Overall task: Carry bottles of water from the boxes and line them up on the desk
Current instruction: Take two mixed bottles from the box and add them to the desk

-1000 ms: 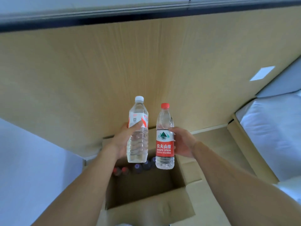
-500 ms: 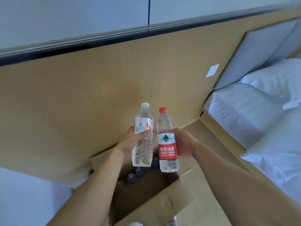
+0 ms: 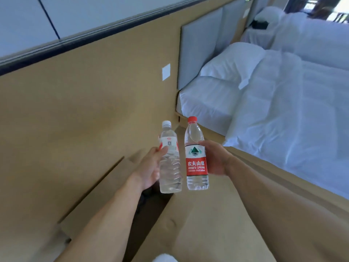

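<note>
Two water bottles stand upright side by side in front of me, held in the air. My left hand (image 3: 149, 167) grips the white-capped bottle (image 3: 170, 167) around its middle. My right hand (image 3: 215, 159) holds the red-capped bottle (image 3: 196, 163), which has a red and white label, from its right side. Below them the open cardboard box (image 3: 105, 188) lies mostly hidden behind my forearms, and only a dark slice of its inside shows. No desk is in view.
A wooden wall panel (image 3: 85, 110) fills the left side, with a white switch plate (image 3: 166, 71) on it. A bed with white bedding (image 3: 273, 114) and a grey headboard (image 3: 198, 53) lies to the right. A second bed (image 3: 311, 35) is behind it.
The view has swung to the right, bringing the beds into sight. Both bottles stay gripped and have moved away from over the box, which now sits lower left and mostly hidden.
</note>
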A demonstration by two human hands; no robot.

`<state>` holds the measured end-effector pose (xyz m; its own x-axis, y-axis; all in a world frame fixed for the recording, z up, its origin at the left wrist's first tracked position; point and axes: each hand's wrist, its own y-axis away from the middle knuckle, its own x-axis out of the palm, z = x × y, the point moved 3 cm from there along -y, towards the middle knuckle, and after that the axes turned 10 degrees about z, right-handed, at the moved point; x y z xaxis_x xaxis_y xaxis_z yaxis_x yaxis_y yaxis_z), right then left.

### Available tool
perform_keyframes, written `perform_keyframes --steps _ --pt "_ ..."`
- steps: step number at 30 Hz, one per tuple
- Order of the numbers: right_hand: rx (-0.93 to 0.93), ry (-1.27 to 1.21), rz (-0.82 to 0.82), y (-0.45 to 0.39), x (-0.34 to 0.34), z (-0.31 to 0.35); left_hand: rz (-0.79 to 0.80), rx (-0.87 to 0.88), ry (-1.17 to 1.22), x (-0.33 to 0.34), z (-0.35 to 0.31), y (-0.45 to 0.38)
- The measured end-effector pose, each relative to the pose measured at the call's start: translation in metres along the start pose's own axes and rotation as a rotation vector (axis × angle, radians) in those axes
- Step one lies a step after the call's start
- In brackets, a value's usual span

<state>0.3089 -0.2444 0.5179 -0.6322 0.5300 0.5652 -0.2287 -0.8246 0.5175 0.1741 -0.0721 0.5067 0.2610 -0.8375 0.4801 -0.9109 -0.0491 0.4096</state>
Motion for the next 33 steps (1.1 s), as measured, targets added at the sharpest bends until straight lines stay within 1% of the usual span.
perform_keyframes --steps 2,3,6,7,10,12,16,20,24,28,33 --pt "-0.057 -0.041 -0.059 0.033 -0.027 0.000 0.018 -0.007 -0.045 0.033 0.009 -0.013" --pt "-0.088 -0.065 -0.081 0.050 -0.041 -0.002 0.064 -0.035 -0.044 0.052 0.014 -0.020" --pt "-0.175 -0.130 -0.135 0.110 -0.081 -0.010 0.293 -0.199 0.024 0.117 0.035 -0.038" --pt "-0.200 -0.144 -0.159 0.132 -0.095 -0.014 0.333 -0.242 0.053 0.137 0.045 -0.044" --pt "-0.262 -0.182 -0.227 0.199 -0.134 -0.029 0.344 -0.333 0.080 0.193 0.084 -0.059" --pt "-0.296 -0.197 -0.261 0.246 -0.159 -0.040 0.363 -0.327 0.030 0.235 0.109 -0.066" --pt "-0.359 -0.232 -0.362 0.336 -0.208 -0.062 0.403 -0.224 -0.155 0.321 0.150 -0.085" --pt "-0.435 -0.271 -0.462 0.418 -0.251 -0.089 0.501 -0.231 -0.282 0.406 0.188 -0.103" --pt "-0.510 -0.364 -0.572 0.491 -0.285 -0.128 0.608 -0.273 -0.340 0.491 0.225 -0.112" --pt "-0.591 -0.445 -0.674 0.556 -0.306 -0.170 0.731 -0.354 -0.387 0.569 0.270 -0.111" --pt "-0.652 -0.567 -0.865 0.625 -0.328 -0.221 0.883 -0.451 -0.471 0.656 0.330 -0.104"
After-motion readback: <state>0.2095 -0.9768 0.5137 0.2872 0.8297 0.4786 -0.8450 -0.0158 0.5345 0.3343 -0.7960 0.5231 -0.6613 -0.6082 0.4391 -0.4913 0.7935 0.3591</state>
